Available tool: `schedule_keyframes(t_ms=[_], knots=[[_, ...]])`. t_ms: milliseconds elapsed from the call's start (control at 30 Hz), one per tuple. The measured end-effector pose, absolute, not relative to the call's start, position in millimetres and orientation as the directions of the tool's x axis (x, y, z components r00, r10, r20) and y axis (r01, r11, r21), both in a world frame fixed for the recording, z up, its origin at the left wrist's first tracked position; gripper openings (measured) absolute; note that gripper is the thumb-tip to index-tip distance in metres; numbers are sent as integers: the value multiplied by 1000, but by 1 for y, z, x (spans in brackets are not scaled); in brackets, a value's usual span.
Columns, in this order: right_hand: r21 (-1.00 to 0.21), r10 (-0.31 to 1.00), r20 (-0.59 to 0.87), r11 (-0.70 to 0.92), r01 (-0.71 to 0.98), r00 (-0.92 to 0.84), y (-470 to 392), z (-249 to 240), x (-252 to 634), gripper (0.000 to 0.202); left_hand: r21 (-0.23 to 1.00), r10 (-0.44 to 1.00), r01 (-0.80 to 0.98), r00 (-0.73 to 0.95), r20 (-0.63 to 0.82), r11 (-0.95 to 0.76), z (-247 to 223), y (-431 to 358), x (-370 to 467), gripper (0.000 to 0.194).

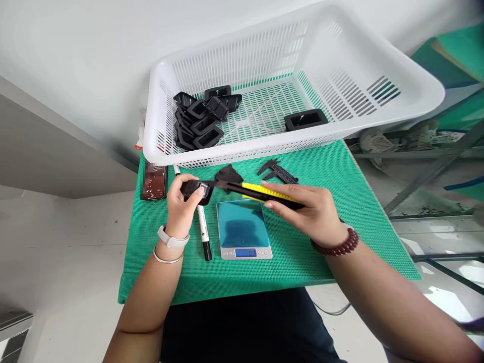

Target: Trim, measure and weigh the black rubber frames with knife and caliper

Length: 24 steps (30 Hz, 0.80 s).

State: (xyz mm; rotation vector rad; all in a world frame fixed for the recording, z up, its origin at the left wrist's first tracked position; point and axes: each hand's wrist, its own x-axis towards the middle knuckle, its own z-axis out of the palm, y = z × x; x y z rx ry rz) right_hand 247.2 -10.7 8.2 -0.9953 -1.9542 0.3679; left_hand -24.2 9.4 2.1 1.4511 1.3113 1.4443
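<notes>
My left hand (181, 204) is closed around a small black plastic part (191, 188), with the thumb pressed on a pale patch of it. In my right hand (308, 206) lies a yellow and black utility knife (264, 192), its blade pointing left. The blade tip is at the right edge of the black part; whether they touch I cannot tell. Below the knife sits a digital scale (244, 224) with a bluish plate, its display reading about zero. A black-capped white marker (203, 227) lies left of the scale. Behind the blade is a dark cloth-like piece (229, 175).
A large white slotted basket (242, 156) stands at the back, holding several black frame-like parts (206, 123) at left and one black frame (305, 119) at right. Black calipers (280, 172) and a phone (154, 180) lie on the green mat (302, 257).
</notes>
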Motion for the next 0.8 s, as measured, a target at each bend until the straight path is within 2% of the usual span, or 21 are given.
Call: schedule_keyframes(t_ms=[100,300,467,567,700,800], knots=[[-594,774,589,611,523,-234,-11,9,248,35,957,956,158,-125,264,-243,3,9,-24,27],[-607,743,567,669,428,-357,-12,9,247,35,953,952,184,-147,267,-239,3,9,-23,30],[-616,810,547,561,553,-212,-10,6,247,34,957,956,157,-131,263,-242,2,10,-24,29],[-630,830,529,524,573,-178,-10,6,247,32,963,957,139,-148,251,-231,0,10,-25,32],[-650,831,486,552,522,-272,-11,8,247,29,967,958,100,-148,247,-234,-1,11,-26,35],[-680,825,453,565,467,-338,-11,10,246,29,962,962,100,-70,263,-256,-2,10,-24,36]])
